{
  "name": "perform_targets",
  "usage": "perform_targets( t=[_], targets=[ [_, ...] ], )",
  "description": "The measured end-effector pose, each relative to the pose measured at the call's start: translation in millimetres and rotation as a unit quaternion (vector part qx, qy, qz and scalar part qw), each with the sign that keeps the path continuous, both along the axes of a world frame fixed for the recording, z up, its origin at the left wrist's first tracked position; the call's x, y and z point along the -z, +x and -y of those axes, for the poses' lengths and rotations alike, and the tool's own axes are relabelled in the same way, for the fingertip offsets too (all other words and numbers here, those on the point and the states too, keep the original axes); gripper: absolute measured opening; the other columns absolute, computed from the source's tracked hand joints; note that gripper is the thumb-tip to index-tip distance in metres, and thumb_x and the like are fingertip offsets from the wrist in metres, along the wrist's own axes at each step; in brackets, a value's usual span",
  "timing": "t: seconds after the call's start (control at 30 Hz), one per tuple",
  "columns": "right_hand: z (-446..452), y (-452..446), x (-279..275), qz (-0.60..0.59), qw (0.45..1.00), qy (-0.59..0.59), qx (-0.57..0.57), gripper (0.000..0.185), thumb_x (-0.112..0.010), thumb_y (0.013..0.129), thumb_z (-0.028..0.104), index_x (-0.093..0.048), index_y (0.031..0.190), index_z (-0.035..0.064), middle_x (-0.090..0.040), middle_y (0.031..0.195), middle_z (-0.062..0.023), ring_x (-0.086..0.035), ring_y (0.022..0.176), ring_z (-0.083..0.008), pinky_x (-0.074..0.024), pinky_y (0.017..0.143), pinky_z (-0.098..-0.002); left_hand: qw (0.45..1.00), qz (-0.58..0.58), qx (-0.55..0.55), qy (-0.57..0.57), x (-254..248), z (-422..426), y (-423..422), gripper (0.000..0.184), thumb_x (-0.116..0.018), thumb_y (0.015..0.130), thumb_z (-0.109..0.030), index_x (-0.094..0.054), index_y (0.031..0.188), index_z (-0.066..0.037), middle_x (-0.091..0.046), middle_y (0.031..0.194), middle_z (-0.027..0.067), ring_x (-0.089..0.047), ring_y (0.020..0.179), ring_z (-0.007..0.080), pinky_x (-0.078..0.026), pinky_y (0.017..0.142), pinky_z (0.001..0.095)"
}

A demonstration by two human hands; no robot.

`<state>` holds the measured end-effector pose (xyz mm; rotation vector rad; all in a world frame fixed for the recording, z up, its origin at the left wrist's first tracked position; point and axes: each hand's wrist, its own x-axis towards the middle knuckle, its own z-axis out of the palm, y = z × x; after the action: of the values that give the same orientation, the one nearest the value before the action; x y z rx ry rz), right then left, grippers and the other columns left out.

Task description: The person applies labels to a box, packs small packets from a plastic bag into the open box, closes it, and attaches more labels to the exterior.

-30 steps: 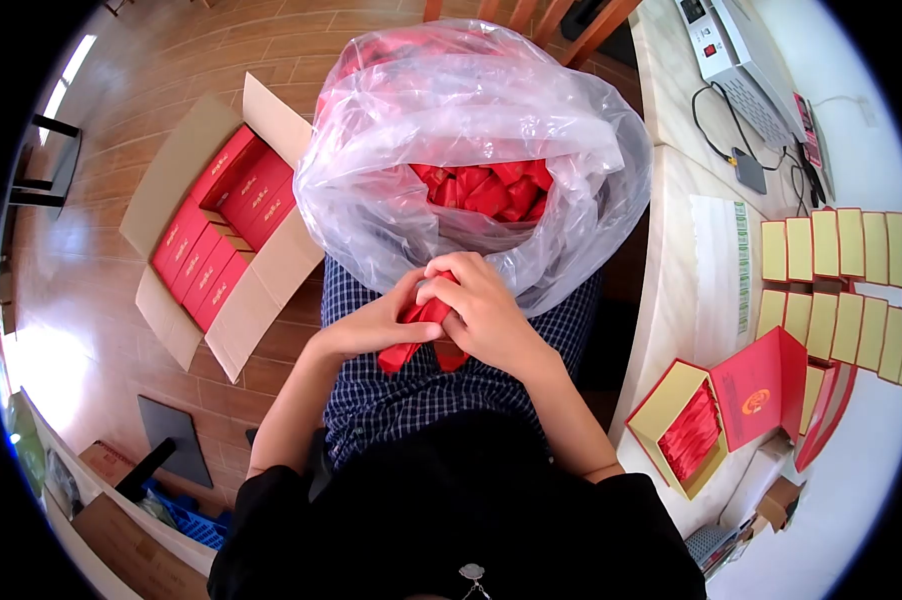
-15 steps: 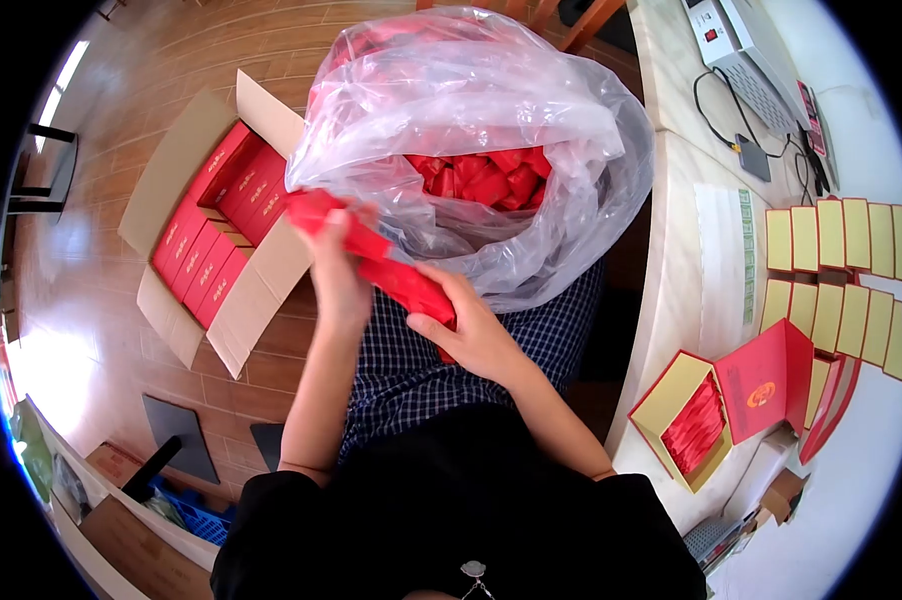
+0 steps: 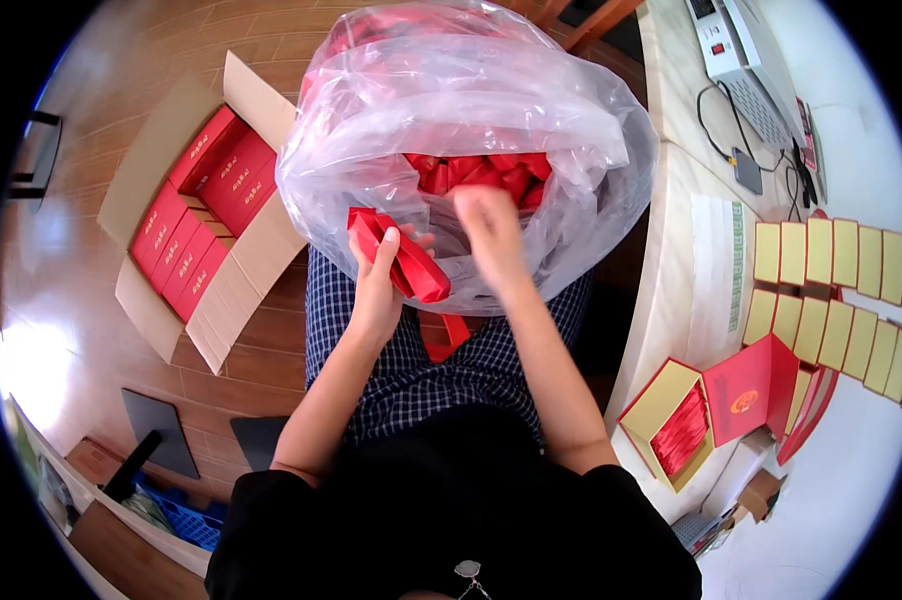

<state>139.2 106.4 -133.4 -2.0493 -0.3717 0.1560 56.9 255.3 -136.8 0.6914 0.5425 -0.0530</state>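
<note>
My left hand [image 3: 376, 285] is closed around a bundle of shiny red packets [image 3: 421, 274] in front of the large clear plastic bag [image 3: 461, 120]. A red strip [image 3: 456, 338] lies on the checked trousers below the bundle; whether it is joined to it, I cannot tell. My right hand [image 3: 491, 222] is over the bag's mouth, beside the red packets [image 3: 526, 177] inside. Motion smears its fingers, so what it holds, if anything, does not show.
On the wooden floor at left stands an open carton [image 3: 256, 290] with red boxes [image 3: 236, 170]. On the right-hand counter are an open red box [image 3: 661, 415] holding red packets, rows of gold-and-red boxes [image 3: 831, 330], and a white device [image 3: 756, 75] with cables.
My right hand has left the red bundle and moved up to the bag's mouth. My left hand has shifted right and down, with the bundle in it. A red strip now shows on the lap.
</note>
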Motion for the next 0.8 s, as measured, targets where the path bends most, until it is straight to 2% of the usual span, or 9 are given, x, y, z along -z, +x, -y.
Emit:
perform_targets(
  t=[0.1, 0.13, 0.2, 0.33, 0.47, 0.53, 0.6, 0.7, 0.8],
  targets=[
    [-2, 59, 38, 0.164, 0.955, -0.147, 0.2, 0.047, -0.075, 0.077, 0.024, -0.06, 0.115, 0.0008, -0.059, 0.116, -0.0184, -0.052, 0.111, -0.0371, -0.0384, 0.098, -0.0457, 1.0, -0.016, 0.021, -0.003, 4, -5, -4, 0.045, -0.051, 0.099, -0.027, -0.027, 0.134, -0.011, -0.052, 0.122, 0.0115, -0.059, 0.105, 0.0262, -0.052, 0.089, 0.0422],
    [0, 77, 56, 0.166, 0.956, -0.145, 0.195, 0.047, -0.075, 0.077, 0.024, -0.06, 0.115, 0.0008, -0.059, 0.116, -0.0184, -0.052, 0.111, -0.0371, -0.0384, 0.098, -0.0457, 0.999, -0.017, 0.034, 0.021, 1, -4, -7, 0.046, -0.05, 0.099, -0.032, -0.032, 0.135, -0.009, -0.053, 0.123, 0.0107, -0.059, 0.103, 0.0246, -0.053, 0.088, 0.0414],
    [8, 101, 85, 0.269, 0.896, -0.312, 0.166, 0.05, -0.074, 0.075, 0.021, -0.058, 0.117, 0.0004, -0.06, 0.114, -0.0197, -0.054, 0.109, -0.0396, -0.0437, 0.092, -0.0475, 0.999, -0.015, 0.041, 0.019, -6, -4, -11, 0.046, -0.05, 0.099, -0.031, -0.032, 0.135, -0.009, -0.053, 0.122, 0.0108, -0.059, 0.103, 0.0245, -0.053, 0.087, 0.0409],
    [16, 110, 81, 0.124, 0.921, -0.334, 0.161, 0.045, -0.068, 0.076, 0.011, -0.057, 0.12, 0.0057, -0.06, 0.117, -0.0196, -0.056, 0.108, -0.0408, -0.0456, 0.093, -0.0462, 0.999, -0.008, 0.034, -0.014, -3, -13, -18, 0.048, -0.053, 0.098, -0.024, -0.024, 0.135, -0.013, -0.052, 0.12, 0.0125, -0.061, 0.102, 0.0255, -0.055, 0.082, 0.0402],
    [28, 73, 54, 0.11, 0.933, -0.257, 0.225, 0.036, -0.065, 0.077, 0.007, -0.059, 0.112, 0.0015, -0.063, 0.111, -0.0196, -0.059, 0.104, -0.0379, -0.0472, 0.09, -0.0434, 0.999, -0.028, 0.04, 0.012, -1, -20, -23, 0.048, -0.052, 0.098, -0.028, -0.03, 0.137, -0.01, -0.053, 0.122, 0.0121, -0.059, 0.104, 0.0252, -0.053, 0.086, 0.0406],
    [35, 38, 27, 0.105, 0.98, -0.084, 0.146, 0.032, -0.064, 0.077, 0.004, -0.06, 0.108, 0.0025, -0.064, 0.107, -0.0152, -0.062, 0.1, -0.0299, -0.0471, 0.09, -0.0363, 0.998, -0.024, 0.056, 0.02, 3, -23, -21, 0.048, -0.052, 0.098, -0.027, -0.031, 0.137, -0.01, -0.053, 0.123, 0.0119, -0.059, 0.105, 0.0256, -0.052, 0.086, 0.0405],
    [36, 6, -13, -0.043, 0.998, 0.044, 0.031, 0.031, -0.064, 0.076, -0.002, -0.06, 0.106, 0.002, -0.064, 0.108, -0.008, -0.06, 0.101, -0.0184, -0.0438, 0.092, -0.0293, 0.996, -0.014, 0.083, 0.019, 4, -26, -16, 0.049, -0.051, 0.097, -0.026, -0.029, 0.138, -0.011, -0.054, 0.123, 0.0119, -0.059, 0.105, 0.0256, -0.052, 0.084, 0.0395],
    [45, -15, -49, -0.145, 0.975, 0.097, -0.137, 0.039, -0.055, 0.063, -0.012, -0.064, 0.098, 0.0018, -0.06, 0.105, -0.0063, -0.056, 0.106, -0.0175, -0.0395, 0.097, -0.0299, 0.991, 0.006, 0.132, 0.008, 0, -32, -6, 0.051, -0.05, 0.097, -0.026, -0.027, 0.141, -0.012, -0.053, 0.124, 0.0128, -0.058, 0.109, 0.0262, -0.051, 0.086, 0.0392],
    [42, -15, -68, -0.183, 0.95, 0.075, -0.242, 0.038, -0.056, 0.064, -0.009, -0.063, 0.099, 0.0014, -0.06, 0.102, -0.0062, -0.057, 0.102, -0.0179, -0.0407, 0.096, -0.0303, 0.976, -0.005, 0.218, -0.002, -8, -36, 1, 0.054, -0.052, 0.097, -0.029, -0.027, 0.142, -0.01, -0.052, 0.125, 0.0121, -0.057, 0.11, 0.026, -0.05, 0.089, 0.0399]
  ],
)
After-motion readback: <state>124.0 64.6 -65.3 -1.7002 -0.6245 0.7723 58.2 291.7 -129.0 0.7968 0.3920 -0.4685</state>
